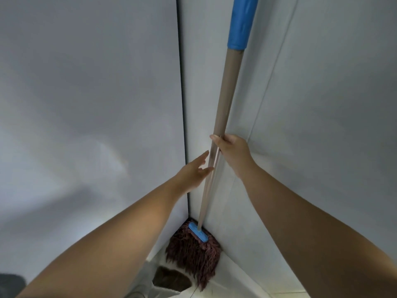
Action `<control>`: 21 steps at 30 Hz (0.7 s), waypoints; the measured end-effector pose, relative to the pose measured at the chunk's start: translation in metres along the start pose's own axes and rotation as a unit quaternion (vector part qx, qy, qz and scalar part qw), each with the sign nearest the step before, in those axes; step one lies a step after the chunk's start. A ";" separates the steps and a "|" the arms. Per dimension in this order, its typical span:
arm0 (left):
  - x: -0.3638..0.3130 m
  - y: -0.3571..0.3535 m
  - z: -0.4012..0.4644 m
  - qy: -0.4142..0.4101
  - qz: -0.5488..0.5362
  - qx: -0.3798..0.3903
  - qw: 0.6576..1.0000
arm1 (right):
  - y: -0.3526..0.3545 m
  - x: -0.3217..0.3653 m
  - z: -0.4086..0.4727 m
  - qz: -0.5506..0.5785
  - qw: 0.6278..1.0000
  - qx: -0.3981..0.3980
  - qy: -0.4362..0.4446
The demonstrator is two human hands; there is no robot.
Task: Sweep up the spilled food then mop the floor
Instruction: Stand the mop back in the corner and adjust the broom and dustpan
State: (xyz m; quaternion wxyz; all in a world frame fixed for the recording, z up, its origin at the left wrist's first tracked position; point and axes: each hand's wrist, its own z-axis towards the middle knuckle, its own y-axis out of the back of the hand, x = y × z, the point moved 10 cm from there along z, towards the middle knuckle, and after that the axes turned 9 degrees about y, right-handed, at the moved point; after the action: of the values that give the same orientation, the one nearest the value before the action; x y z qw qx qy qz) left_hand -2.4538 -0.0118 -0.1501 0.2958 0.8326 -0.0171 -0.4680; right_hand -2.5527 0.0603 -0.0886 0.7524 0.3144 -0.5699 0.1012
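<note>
A mop stands upright in a wall corner. Its tan handle (227, 87) carries a blue grip sleeve (241, 22) at the top and ends in a blue clamp (198, 232) holding a head of dark reddish-brown strings (193, 252) on the floor. My right hand (231, 150) grips the handle at mid-height, thumb wrapped round the front. My left hand (196, 168) reaches in just below it with straight fingers, its fingertips at the handle's left side. No spilled food is in view.
Pale grey wall panels (86, 104) meet in the corner behind the mop, with a dark vertical seam (182, 104). Light floor tiles (247, 284) show at the bottom. A grey-and-brown slipper-like thing (169, 280) lies on the floor in front of the mop head.
</note>
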 end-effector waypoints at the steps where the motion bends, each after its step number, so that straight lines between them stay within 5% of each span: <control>1: -0.003 -0.001 0.002 -0.006 0.006 0.002 1.000 | 0.000 -0.003 0.000 -0.003 1.000 -0.009 -0.004; 8: -0.015 -0.006 0.013 -0.029 -0.013 0.018 0.999 | -0.002 -0.020 0.001 0.099 0.995 -0.018 -0.023; 15: -0.013 -0.013 0.042 -0.042 -0.051 0.023 0.998 | -0.025 -0.052 0.014 0.099 0.992 0.037 -0.069; 21: -0.001 -0.011 0.066 -0.079 -0.042 -0.020 0.996 | -0.046 -0.044 0.023 0.012 0.999 0.047 -0.001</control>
State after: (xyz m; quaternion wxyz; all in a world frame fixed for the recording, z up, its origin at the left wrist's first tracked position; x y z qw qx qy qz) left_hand -2.5089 -0.0334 -0.1804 0.2900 0.7868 0.0040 -0.5448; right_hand -2.5620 0.0194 -0.1421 0.7349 0.3425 -0.5692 0.1365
